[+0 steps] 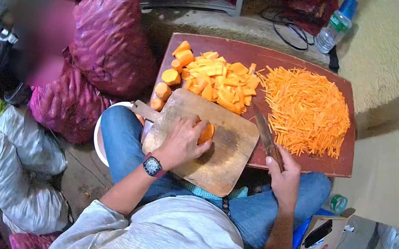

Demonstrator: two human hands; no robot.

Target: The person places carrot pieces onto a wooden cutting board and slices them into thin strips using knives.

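My left hand (181,141) is closed around a cut orange piece of carrot (207,133) on a worn wooden cutting board (227,164). The fingers hide part of that piece. In my right hand (285,176) is a knife (266,132), its blade pointing up and away past the board's right edge, apart from the carrot piece. Beyond the board lies a heap of flat carrot slices (223,79). Several thick carrot chunks (163,90) line the left side. Thin carrot strips (308,112) form a large pile on the right.
The board rests over my lap and the near edge of a low red table (332,166). Full pink mesh sacks (113,37) and white sacks (24,163) stand on the left, near another person. A water bottle (334,28) is at the back; an open box (322,237) sits at right.
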